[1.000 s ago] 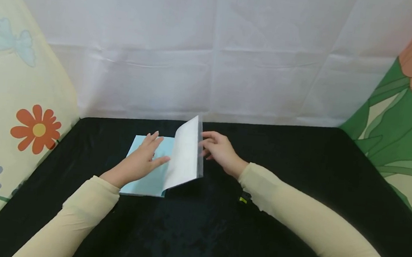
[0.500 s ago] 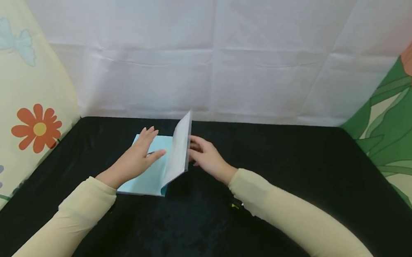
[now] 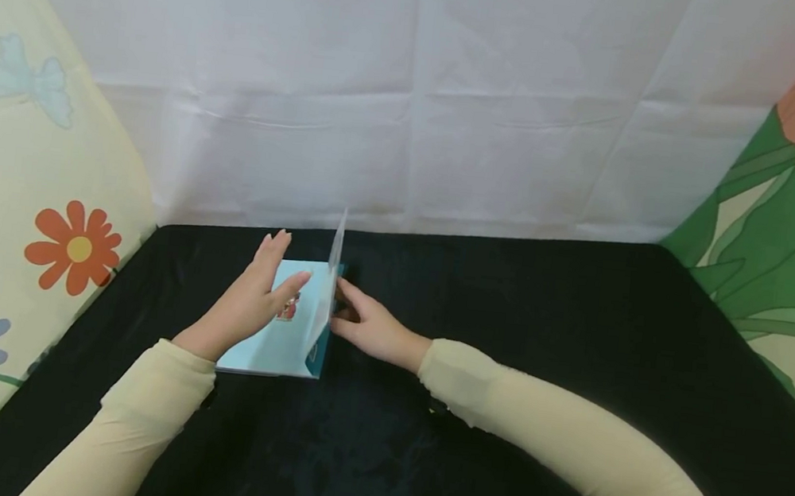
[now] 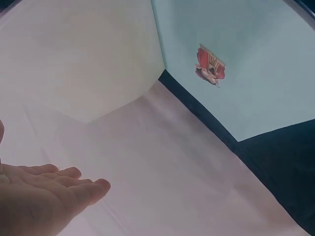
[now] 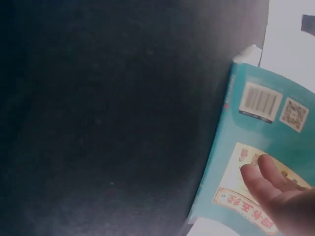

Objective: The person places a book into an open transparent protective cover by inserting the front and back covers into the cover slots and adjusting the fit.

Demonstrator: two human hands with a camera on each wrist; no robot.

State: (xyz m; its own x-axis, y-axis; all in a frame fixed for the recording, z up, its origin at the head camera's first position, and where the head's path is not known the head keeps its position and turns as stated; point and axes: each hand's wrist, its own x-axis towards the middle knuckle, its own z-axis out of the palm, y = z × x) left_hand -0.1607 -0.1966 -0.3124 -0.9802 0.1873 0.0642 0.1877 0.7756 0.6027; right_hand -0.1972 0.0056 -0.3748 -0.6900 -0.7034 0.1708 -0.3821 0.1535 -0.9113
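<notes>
A book lies on the black-covered table, its light blue page [image 3: 261, 351] facing up with a small red printed figure [image 4: 210, 66]. The book's teal cover [image 5: 275, 135], bearing a barcode and a QR code, stands almost upright at the right; its pale inner side shows in the left wrist view. My right hand [image 3: 374, 327] touches the outside of this cover with extended fingers. Over the page, my left hand [image 3: 242, 297] is held with fingers straight and thumb apart, gripping nothing. Whether it touches the page cannot be told.
The black tablecloth [image 3: 508, 291] surrounds the book and extends to both sides. Behind it hangs a white cloth backdrop [image 3: 411, 106]. Flower-printed panels [image 3: 77, 249] flank the table at left and right.
My right hand has moved left, swinging the cover from leaning rightward to nearly upright. My left hand has shifted slightly left and away from the cover, uncovering the printed figure.
</notes>
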